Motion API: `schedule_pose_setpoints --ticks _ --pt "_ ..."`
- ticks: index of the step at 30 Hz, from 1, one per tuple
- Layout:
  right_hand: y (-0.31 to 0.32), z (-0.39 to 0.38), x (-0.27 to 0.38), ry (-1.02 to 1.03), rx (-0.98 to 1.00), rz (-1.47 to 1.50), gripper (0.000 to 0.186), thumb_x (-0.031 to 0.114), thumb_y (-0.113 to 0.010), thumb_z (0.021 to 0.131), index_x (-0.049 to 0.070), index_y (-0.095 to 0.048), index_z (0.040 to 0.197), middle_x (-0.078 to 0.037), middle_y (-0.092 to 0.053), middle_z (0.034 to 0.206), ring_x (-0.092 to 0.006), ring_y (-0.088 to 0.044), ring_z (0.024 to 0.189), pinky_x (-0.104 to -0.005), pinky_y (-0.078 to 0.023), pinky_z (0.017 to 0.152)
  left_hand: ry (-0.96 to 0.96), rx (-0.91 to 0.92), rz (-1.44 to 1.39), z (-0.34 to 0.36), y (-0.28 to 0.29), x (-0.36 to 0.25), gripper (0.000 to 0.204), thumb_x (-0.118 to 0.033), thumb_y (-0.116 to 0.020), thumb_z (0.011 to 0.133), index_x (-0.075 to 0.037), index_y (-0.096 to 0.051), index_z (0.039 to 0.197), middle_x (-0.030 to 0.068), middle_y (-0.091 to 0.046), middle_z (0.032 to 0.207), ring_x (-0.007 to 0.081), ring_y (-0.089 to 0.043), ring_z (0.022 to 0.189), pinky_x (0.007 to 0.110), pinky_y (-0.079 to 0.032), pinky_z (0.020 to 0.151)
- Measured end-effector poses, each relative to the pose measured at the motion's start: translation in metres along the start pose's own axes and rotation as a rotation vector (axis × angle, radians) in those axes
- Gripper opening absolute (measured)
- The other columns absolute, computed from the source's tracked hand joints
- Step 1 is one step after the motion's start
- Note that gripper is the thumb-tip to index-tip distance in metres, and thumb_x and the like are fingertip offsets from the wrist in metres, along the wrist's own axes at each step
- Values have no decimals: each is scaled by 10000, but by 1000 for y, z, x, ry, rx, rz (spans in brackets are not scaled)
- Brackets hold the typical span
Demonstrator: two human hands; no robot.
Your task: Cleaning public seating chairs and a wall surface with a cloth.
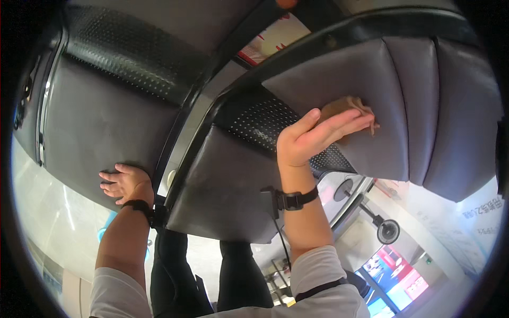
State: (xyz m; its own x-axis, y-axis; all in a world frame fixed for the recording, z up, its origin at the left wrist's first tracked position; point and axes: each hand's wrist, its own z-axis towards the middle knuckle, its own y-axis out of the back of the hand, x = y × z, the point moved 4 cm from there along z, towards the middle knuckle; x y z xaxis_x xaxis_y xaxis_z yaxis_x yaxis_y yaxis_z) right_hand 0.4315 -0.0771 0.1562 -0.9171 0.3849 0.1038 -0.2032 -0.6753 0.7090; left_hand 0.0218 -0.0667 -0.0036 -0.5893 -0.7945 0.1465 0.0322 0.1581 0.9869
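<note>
My right hand (pixel 318 132) has its long fingers straight and together over a brown cloth (pixel 344 106), holding it against a padded grey backrest (pixel 384 90) with stitched sections on the right. My left hand (pixel 127 183) rests on the edge of a grey seat cushion (pixel 101 127) at the left, fingers spread, holding nothing. Another grey cushion (pixel 217 185) lies between my hands, beside a black perforated panel (pixel 254 122). Both wrists wear black straps.
A black frame (pixel 286 50) curves above the middle seat, with a second perforated black section (pixel 116 53) at upper left. Below the right backrest are round black caster-like parts (pixel 388 232), a pale glossy floor (pixel 53 212) and a bright coloured panel (pixel 392 278).
</note>
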Motion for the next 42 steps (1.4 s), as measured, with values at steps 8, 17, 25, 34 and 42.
schedule_pose_setpoints --ticks 8,17,25,34,42 --pt "-10 40 52 215 287 -175 495 164 -482 1003 76 -480 1490 -159 -391 1586 -462 -230 1496 -552 -110 1213 8 9 -47 -5 0 -4 726 -564 -283 1022 -189 -97 1614 166 -86 1673 322 -78 1551 626 -148 1193" --pt "-9 -11 9 602 595 -31 444 109 -474 977 119 -594 1405 -5 -548 1481 -224 -450 1420 -397 -314 1173 -10 8 -71 -7 4 -7 719 -550 -282 1026 -188 -82 1615 172 -82 1674 318 -68 1553 633 -123 1193" --pt "44 115 45 573 47 -22 410 40 -364 1009 -47 -549 1365 -254 -518 1430 -450 -467 1349 -539 -355 1140 -16 -63 -56 6 -7 6 710 -577 -299 1019 -215 -133 1606 159 -106 1672 312 -87 1547 631 -138 1190" --pt "-20 26 73 384 336 -100 565 83 -390 943 21 -444 1501 -153 -363 1604 -392 -236 1517 -517 -168 1221 -7 -41 -100 3 -9 6 727 -540 -347 1004 -189 -140 1606 181 -117 1661 331 -76 1543 645 -103 1185" --pt "-68 -100 74 398 776 101 570 49 -431 943 46 -421 1513 -98 -332 1623 -356 -243 1516 -504 -243 1222 -4 -28 -115 1 -7 -2 729 -525 -360 1007 -181 -128 1606 183 -85 1664 338 -52 1544 645 -73 1187"
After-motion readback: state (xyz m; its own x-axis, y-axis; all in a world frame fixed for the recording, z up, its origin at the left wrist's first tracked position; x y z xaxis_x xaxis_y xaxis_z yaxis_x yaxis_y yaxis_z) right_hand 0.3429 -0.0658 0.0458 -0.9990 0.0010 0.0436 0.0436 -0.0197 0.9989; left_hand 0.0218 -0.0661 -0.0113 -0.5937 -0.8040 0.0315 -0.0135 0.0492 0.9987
